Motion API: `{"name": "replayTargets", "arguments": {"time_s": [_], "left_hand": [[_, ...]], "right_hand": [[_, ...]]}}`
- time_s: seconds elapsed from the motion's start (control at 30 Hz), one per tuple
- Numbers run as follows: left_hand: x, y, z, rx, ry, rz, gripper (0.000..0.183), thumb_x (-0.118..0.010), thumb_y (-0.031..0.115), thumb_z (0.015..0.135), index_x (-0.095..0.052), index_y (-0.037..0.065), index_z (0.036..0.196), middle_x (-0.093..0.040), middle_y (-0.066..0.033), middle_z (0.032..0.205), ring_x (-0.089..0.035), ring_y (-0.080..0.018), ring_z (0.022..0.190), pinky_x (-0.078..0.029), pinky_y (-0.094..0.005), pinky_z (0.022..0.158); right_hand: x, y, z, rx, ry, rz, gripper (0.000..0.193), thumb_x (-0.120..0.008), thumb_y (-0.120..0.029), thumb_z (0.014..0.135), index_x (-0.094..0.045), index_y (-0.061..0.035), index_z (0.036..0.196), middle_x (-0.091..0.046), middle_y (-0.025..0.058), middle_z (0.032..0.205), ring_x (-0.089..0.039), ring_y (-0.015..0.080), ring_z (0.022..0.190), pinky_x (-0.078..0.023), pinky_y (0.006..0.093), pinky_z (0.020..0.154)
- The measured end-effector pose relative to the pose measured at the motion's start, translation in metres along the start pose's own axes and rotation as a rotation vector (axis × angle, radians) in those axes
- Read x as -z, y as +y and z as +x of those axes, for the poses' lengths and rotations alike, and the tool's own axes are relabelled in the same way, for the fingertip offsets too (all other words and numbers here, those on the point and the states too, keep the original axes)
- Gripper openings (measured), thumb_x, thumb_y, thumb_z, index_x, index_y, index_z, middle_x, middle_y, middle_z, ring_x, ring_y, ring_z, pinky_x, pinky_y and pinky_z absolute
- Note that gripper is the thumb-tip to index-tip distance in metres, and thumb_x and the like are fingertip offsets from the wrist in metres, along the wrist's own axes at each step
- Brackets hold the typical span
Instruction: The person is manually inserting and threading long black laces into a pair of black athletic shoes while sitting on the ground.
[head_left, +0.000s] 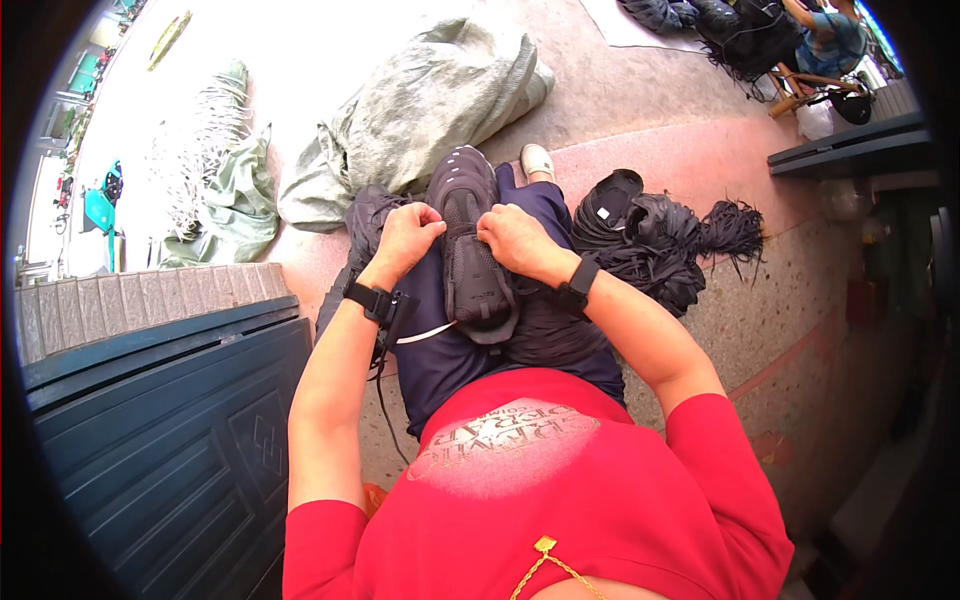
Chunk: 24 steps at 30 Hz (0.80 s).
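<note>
A dark grey sports shoe (470,250) lies sole-down along my lap, toe pointing away from me. My left hand (408,235) pinches the shoe's left side near the lace area. My right hand (512,238) grips the opposite side, fingers curled at the tongue. Both wrists wear black bands. More dark shoe material (545,325) rests on my right thigh under the shoe. A thin white strip (425,333) lies across my dark blue trousers.
A heap of black laces and shoe uppers (660,240) lies on the floor to my right. A grey-green sack (440,100) lies ahead, another (235,195) to the left. A dark blue metal door (160,440) stands at my left. Another person (830,40) sits far right.
</note>
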<state>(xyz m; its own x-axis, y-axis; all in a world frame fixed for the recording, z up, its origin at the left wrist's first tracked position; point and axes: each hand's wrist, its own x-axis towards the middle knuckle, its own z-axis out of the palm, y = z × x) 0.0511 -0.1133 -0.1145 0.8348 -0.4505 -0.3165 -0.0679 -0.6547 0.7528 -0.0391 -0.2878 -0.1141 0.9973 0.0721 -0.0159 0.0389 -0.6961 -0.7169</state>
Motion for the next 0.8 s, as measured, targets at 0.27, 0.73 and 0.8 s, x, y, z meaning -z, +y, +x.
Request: {"name": "replayTargets", "arguments": {"time_s": [0.27,0.73,0.8], "left_hand": [[0.000,0.009,-0.026,-0.347,0.223,0.273,0.012,-0.062,0.010,0.070,-0.064,0.001,0.078,-0.061,-0.0122,0.071,-0.055,-0.0249,0.069,-0.043,-0.0340,0.065],[-0.021,0.012,-0.038,-0.319,0.130,0.302,0.012,-0.057,0.009,0.074,-0.064,0.004,0.082,-0.061,-0.0142,0.081,-0.053,-0.0315,0.081,-0.040,-0.0376,0.076],[-0.021,0.010,-0.039,-0.352,0.150,0.292,0.013,-0.056,0.009,0.074,-0.065,0.004,0.081,-0.060,-0.0151,0.079,-0.052,-0.0324,0.080,-0.041,-0.0384,0.074]], "right_hand": [[-0.003,-0.008,-0.001,0.027,-0.029,-0.178,0.011,-0.050,-0.004,0.070,-0.055,0.0013,0.079,-0.055,0.0183,0.083,-0.053,0.0335,0.082,-0.045,0.0406,0.071],[-0.004,0.015,0.017,-0.301,-0.313,0.504,0.016,-0.059,-0.012,0.073,-0.062,0.0009,0.081,-0.062,0.0159,0.074,-0.061,0.0206,0.070,-0.045,0.0301,0.061],[-0.003,0.013,0.015,-0.159,-0.164,0.251,0.015,-0.060,-0.011,0.071,-0.063,0.0010,0.080,-0.063,0.0137,0.072,-0.061,0.0201,0.067,-0.045,0.0295,0.061]]}}
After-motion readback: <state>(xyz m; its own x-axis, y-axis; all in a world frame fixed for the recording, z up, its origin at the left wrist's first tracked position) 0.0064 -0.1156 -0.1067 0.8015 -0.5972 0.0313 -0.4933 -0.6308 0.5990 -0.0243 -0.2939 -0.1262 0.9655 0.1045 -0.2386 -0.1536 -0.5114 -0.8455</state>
